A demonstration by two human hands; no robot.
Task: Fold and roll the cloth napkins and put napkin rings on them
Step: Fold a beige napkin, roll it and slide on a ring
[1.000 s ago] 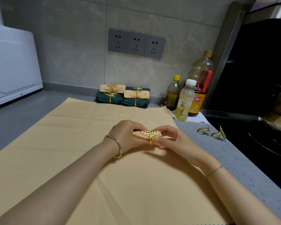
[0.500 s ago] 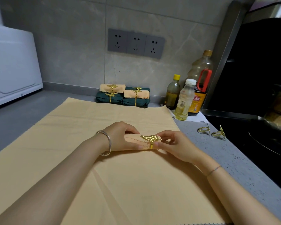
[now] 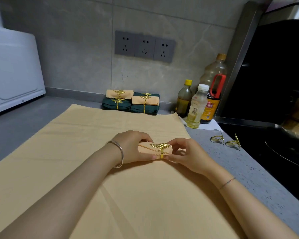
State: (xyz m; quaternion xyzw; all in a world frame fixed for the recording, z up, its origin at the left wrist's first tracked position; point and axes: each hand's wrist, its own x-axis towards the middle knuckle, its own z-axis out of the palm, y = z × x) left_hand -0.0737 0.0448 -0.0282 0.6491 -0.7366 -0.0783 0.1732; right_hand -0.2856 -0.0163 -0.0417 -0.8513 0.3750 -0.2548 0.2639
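Left hand [image 3: 133, 147]: seen from the head camera, your fingers curl over the left end of the rolled peach cloth napkin [image 3: 146, 150] with the thumb below. That grip stops the roll springing loose while the ring goes on.
Right hand [image 3: 188, 155]: your thumb and fingertips pinch the gold metal leaf-pattern napkin ring [image 3: 161, 147] at the roll's right end, one above and one below. That lets you steer the band squarely.
Ring position: the band is round the roll, nearer your right hand than your left, with the leaf spray facing up. I judge it needs to slide toward your left hand to sit at the middle.
Roll: it lies crosswise between your hands, scalloped edge on top. You cannot tell whether it rests on the cloth or is lifted just clear.
Under both hands: a large flat peach cloth [image 3: 85, 152] is spread over the counter, probably the next napkin to fold.
Beyond your hands: a stack of ringed green and peach napkin rolls [image 3: 130, 102] sits against the wall, parked clear of the working space.
Right of your right hand: two spare gold napkin rings [image 3: 217, 139] lie on the speckled grey counter [image 3: 248, 173], near enough for the next rolls.
Risk: ease your left grip too early and the outer layer may bunch under the band.
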